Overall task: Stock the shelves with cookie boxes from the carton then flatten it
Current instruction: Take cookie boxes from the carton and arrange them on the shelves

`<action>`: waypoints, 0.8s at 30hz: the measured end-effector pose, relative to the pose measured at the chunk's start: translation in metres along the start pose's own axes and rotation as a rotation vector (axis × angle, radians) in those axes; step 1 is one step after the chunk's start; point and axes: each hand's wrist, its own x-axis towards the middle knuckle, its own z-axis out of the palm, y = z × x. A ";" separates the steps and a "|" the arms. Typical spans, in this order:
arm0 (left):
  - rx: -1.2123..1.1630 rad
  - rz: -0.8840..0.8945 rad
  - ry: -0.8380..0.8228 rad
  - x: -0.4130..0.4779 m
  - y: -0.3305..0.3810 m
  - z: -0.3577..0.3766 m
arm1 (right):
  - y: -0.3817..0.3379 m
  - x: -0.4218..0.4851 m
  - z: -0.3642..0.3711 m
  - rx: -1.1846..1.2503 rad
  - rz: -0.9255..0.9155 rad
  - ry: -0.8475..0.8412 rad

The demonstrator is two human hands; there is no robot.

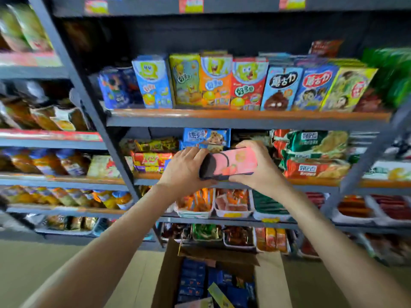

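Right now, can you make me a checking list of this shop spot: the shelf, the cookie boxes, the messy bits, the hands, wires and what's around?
Surface: shelf at hand height, partly filled with snack packs.
Job's things: pink box held in front of that shelf; open carton on the floor below, blue boxes inside.
Clutter: yellow pack lying askew on the blue boxes.
Hands: left hand grips the pink box's dark end; right hand grips the other end.
Cables: nothing seen.
Surroundings: upright cartoon boxes on the shelf above; snack trays below; bagged snacks to the left; tan floor.
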 end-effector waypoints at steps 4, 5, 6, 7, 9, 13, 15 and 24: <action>0.016 -0.003 0.138 0.010 -0.014 -0.037 | -0.041 0.020 -0.013 0.090 -0.040 -0.025; 0.033 0.009 0.178 0.013 -0.020 -0.046 | -0.051 0.026 -0.013 0.132 -0.033 -0.007; 0.052 0.025 0.215 0.017 -0.027 -0.055 | -0.059 0.033 -0.014 0.180 -0.026 0.019; 0.069 0.039 0.250 0.022 -0.035 -0.064 | -0.067 0.041 -0.014 0.228 -0.018 0.049; 0.119 0.061 0.313 0.034 -0.052 -0.084 | -0.084 0.060 -0.016 0.300 0.007 0.097; 0.232 0.133 0.430 0.069 -0.084 -0.122 | -0.113 0.102 -0.025 0.340 0.059 0.180; 0.260 0.164 0.494 0.087 -0.096 -0.140 | -0.128 0.121 -0.030 0.398 0.059 0.205; 0.310 0.248 0.737 0.147 -0.139 -0.177 | -0.174 0.183 -0.040 0.606 -0.004 0.373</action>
